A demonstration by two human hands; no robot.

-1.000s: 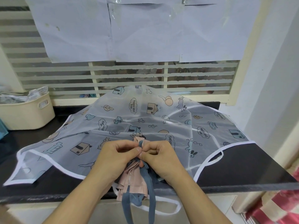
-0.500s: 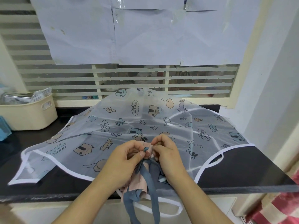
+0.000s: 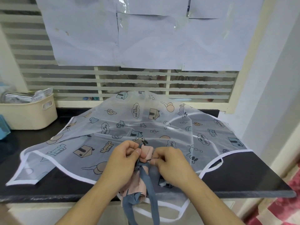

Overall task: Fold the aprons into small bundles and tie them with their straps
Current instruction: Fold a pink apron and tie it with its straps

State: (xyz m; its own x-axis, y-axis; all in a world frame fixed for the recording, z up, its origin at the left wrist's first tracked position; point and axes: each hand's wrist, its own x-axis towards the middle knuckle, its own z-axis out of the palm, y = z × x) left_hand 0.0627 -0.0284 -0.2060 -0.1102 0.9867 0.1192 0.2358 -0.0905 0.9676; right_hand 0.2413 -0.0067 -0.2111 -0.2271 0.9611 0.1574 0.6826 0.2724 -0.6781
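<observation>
1. The left hand [image 3: 123, 161] is at the middle of the table's near edge, its fingers curled round the blue-grey strap [image 3: 146, 181] where it crosses the pink apron bundle [image 3: 146, 153].
2. The right hand [image 3: 172, 164] sits just beside the left, touching the same bundle, with thumb and fingertips pinching at the bundle's right side (whether strap or pink cloth is pinched cannot be told).
3. The pink apron bundle is a small folded roll, its top end showing between the two hands; more pink cloth hangs below them over the table's near edge.
4. The strap runs down from the hands and hangs past the near edge in two blue-grey bands.
5. Under the hands lies a translucent white apron [image 3: 146, 125] printed with houses, cars, leaves and rabbits, edged in white binding. It spreads over most of the black table [image 3: 243, 174], from the back edge to the near edge, where part of it droops over.
6. A cream plastic basket [image 3: 30, 114] holding packets stands at the table's far left corner.
7. Behind the table's back edge is a slatted window [image 3: 129, 82] with white paper sheets [image 3: 146, 38] taped over its upper part.
</observation>
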